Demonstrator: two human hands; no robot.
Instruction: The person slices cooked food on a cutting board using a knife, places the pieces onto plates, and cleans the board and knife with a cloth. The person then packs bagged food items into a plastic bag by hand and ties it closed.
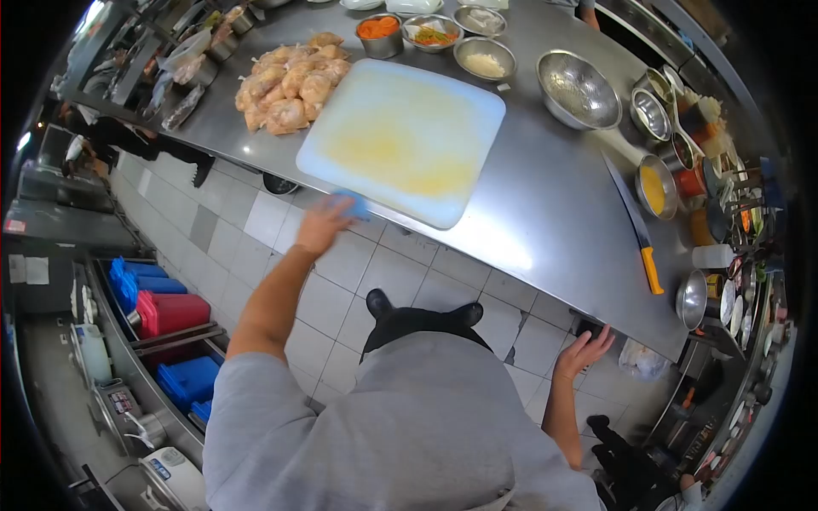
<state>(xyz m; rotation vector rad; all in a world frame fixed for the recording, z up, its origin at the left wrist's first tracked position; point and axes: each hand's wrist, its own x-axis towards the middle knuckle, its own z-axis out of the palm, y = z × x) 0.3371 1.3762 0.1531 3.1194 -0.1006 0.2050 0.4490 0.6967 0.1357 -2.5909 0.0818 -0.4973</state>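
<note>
My left hand (322, 226) is closed on a blue cloth (353, 204) at the front edge of the steel table. Just beyond it lies a white cutting board (400, 128) with yellowish stains across its surface. My right hand (583, 353) is held low beside the table's front edge, fingers spread, with nothing in it. Left of the board is a pile of raw chicken pieces (290, 85). A knife (637, 223) with a yellow handle rests on the table to the right, apart from both hands.
Metal bowls line the back and right: one of orange food (379, 34), one of pale shreds (484, 63), a large bowl (579, 92), and one of yellow liquid (654, 189). Blue (187, 381) and red bins (175, 313) stand left. Other people's legs show left (175, 146) and lower right.
</note>
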